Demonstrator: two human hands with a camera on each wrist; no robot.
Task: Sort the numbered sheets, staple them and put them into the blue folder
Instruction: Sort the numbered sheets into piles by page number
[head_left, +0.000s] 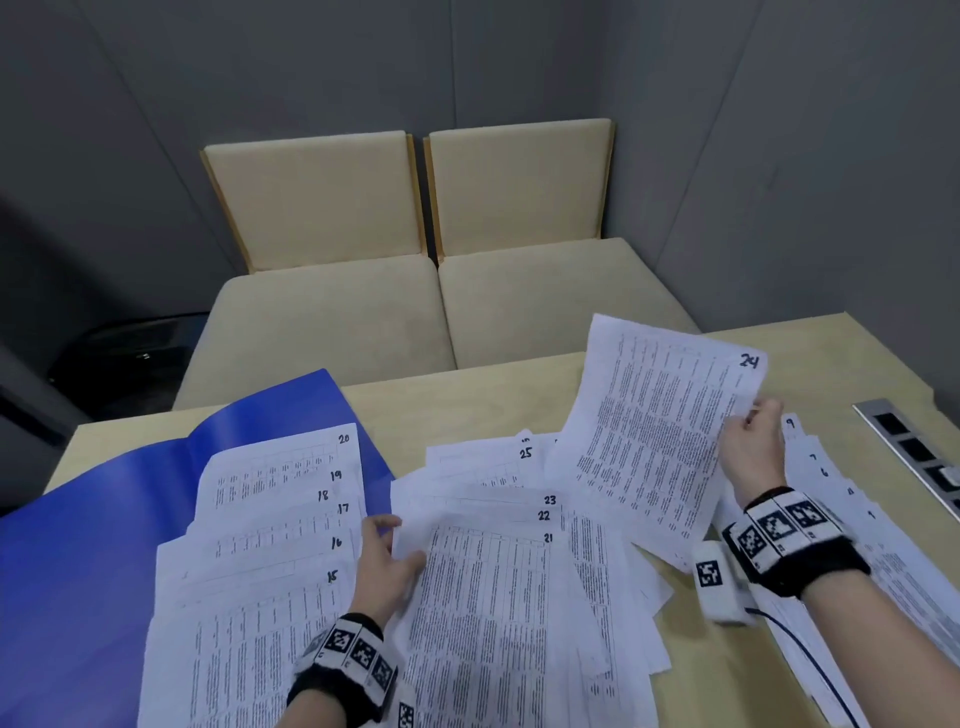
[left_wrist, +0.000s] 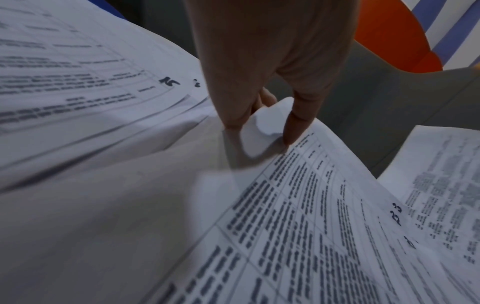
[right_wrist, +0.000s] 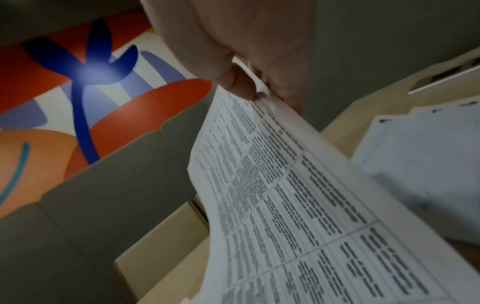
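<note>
Numbered printed sheets lie fanned over the table. My right hand (head_left: 753, 441) pinches the right edge of sheet 24 (head_left: 660, 426) and holds it lifted and tilted; the right wrist view shows thumb and fingers (right_wrist: 239, 82) clamped on that sheet (right_wrist: 298, 205). My left hand (head_left: 387, 558) pinches the upper left corner of the fanned pile 21 to 23 (head_left: 488, 582), its fingertips (left_wrist: 233, 121) curling the paper corner (left_wrist: 262, 127). Sheets 15 to 20 (head_left: 270, 525) lie fanned partly on the open blue folder (head_left: 78, 571). Sheet 25 (head_left: 483, 457) lies behind the middle pile.
Low-numbered sheets (head_left: 831, 483) are spread at the right, under my right wrist. A white stapler-like device (head_left: 719, 582) lies by that wrist. A metal socket strip (head_left: 914, 452) is set in the table's right side. Two beige seats (head_left: 441, 301) stand beyond the far edge.
</note>
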